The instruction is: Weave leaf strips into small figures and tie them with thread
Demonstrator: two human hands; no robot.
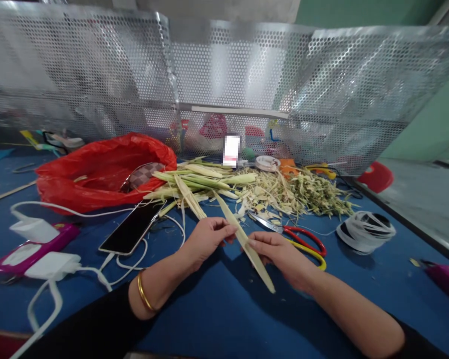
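A long pale green leaf strip (pixel 243 239) runs diagonally over the blue table (pixel 217 309). My left hand (pixel 205 237) pinches it near its middle from the left. My right hand (pixel 277 252) grips the same strip from the right, fingers closed over it. A gold bangle sits on my left wrist. Behind the hands lies a bundle of green stalks (pixel 198 182) and a heap of shredded leaf trimmings (pixel 295 192). Red and yellow handled scissors (pixel 303 242) lie just beyond my right hand.
A red plastic bag (pixel 101 167) is at the left, with a phone (pixel 132 227) on a white cable in front of it. A roll of white cord (pixel 364 229) lies at the right. A perforated metal screen (pixel 224 85) closes off the back.
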